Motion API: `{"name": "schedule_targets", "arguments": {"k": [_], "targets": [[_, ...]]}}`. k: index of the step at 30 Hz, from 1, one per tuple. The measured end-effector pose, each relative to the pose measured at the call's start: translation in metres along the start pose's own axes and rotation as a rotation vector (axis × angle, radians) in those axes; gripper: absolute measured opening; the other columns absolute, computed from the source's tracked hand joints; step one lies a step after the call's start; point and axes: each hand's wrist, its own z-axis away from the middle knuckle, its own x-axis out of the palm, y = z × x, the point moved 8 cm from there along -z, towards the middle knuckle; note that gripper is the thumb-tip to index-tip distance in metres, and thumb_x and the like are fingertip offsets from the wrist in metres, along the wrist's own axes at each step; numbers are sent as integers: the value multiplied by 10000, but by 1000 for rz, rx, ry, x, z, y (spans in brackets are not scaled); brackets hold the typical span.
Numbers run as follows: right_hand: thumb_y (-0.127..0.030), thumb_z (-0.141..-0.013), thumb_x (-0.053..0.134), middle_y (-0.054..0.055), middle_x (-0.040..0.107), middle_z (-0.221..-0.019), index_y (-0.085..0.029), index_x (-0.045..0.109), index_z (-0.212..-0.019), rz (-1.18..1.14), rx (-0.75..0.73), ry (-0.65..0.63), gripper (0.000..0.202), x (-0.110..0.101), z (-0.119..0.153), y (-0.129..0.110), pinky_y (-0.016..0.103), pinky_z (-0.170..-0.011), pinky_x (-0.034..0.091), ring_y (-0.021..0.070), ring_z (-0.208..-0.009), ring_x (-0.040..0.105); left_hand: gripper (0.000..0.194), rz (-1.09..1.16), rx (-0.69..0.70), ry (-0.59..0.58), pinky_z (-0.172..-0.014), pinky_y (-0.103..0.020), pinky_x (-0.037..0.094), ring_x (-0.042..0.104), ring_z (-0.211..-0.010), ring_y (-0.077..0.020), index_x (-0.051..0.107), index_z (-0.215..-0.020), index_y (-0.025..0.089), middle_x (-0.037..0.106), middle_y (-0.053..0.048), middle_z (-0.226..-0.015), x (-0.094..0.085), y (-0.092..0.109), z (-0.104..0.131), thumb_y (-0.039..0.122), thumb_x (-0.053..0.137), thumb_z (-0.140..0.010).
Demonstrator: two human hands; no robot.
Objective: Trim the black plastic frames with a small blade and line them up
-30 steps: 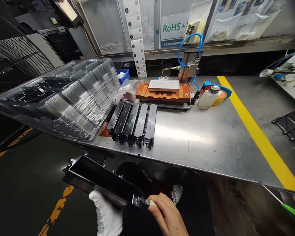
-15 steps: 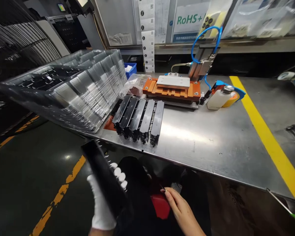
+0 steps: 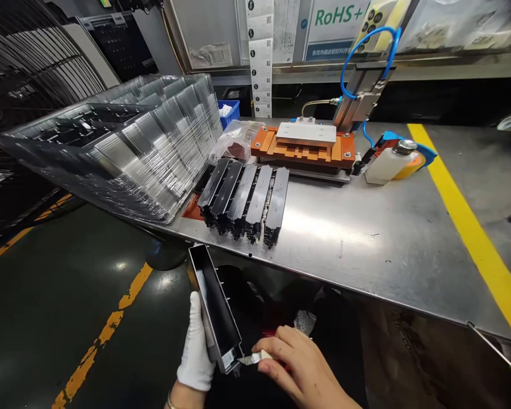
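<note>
My left hand (image 3: 196,349), in a white glove, grips a long black plastic housing (image 3: 217,307) from its left side. The housing is tilted, and its hollow inside faces up. My bare right hand (image 3: 296,363) is closed on a small knife (image 3: 252,359) with a short pale blade. The blade's tip is at the housing's near end, by a light spot at the corner; whether it touches is hard to tell. Above, on the steel bench (image 3: 323,238), several similar black parts (image 3: 255,196) stand side by side in a row.
Stacked clear plastic trays (image 3: 153,153) fill the bench's left end. Behind the row stands an orange fixture (image 3: 302,150) with a pneumatic cylinder (image 3: 357,99) and blue hose. A white bottle (image 3: 392,162) is to its right. A green-handled tool (image 3: 494,352) lies at the front edge.
My left hand has turned the housing so its hollow side shows, and moved it right. My right hand has risen leftward, bringing the knife to the housing's near end.
</note>
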Motion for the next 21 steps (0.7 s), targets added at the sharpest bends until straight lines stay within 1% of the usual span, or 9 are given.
{"name": "schedule_targets", "arguments": {"k": [3,7,10,12,14,16,18,19,21], "targets": [[-570,-1035,373,-31,636,-766,-315,678,-1020,12,11,13,398,-1,-2,1,255,-657,458,137,-689,609,514,-4,-22,-25,-684,-219,575,719,-789,-157,708,-1195,204,762,-45,-924,-1,-4,1,597,586,-887],[-575,-1035,368,-28,637,-743,-289,685,-965,28,21,52,432,-4,-4,-1,242,-633,473,130,-665,619,520,-40,-3,-9,-779,-268,587,722,-957,-214,722,-1157,204,769,-70,-1035,-3,-4,2,613,630,-847],[-574,-1041,345,-31,632,-723,-278,674,-933,41,15,79,456,-3,-3,-6,238,-614,473,126,-639,612,522,-68,46,35,-821,-272,578,710,-997,-215,726,-1137,216,767,-59,-1052,-8,-4,1,629,641,-830],[-594,-1033,333,-31,625,-712,-282,673,-911,62,34,108,477,0,-2,-4,245,-600,468,131,-626,606,544,-90,67,52,-825,-257,572,710,-960,-196,725,-1127,218,764,-46,-1020,-10,-4,1,656,634,-819],[-617,-1022,331,-29,628,-718,-289,675,-894,74,86,121,492,6,0,9,251,-616,480,140,-639,616,542,-58,59,41,-781,-225,571,706,-854,-162,734,-1067,217,752,-25,-937,-10,-3,2,676,652,-791],[-636,-1013,332,-19,653,-750,-290,682,-903,79,180,144,505,9,2,34,256,-662,506,156,-690,649,520,69,-37,-49,-641,-191,558,657,-666,-114,736,-958,217,699,13,-780,-3,-6,5,671,743,-705],[-657,-1009,311,6,692,-798,-276,690,-948,101,317,234,541,2,8,64,261,-683,524,181,-762,690,529,216,-139,-168,-513,-181,511,567,-535,-79,721,-885,217,611,51,-671,8,-6,11,637,844,-589],[-643,-1016,309,9,697,-785,-267,689,-956,104,355,244,538,-1,11,75,258,-663,525,184,-752,698,554,259,-171,-210,-500,-185,505,546,-520,-73,718,-886,214,588,59,-659,13,-5,15,614,881,-539],[-602,-1034,322,6,712,-822,-266,686,-974,72,370,223,498,-5,15,82,244,-663,528,173,-767,706,623,277,-183,-236,-504,-192,513,549,-534,-75,726,-957,206,581,58,-669,18,-2,19,573,918,-492]]}}
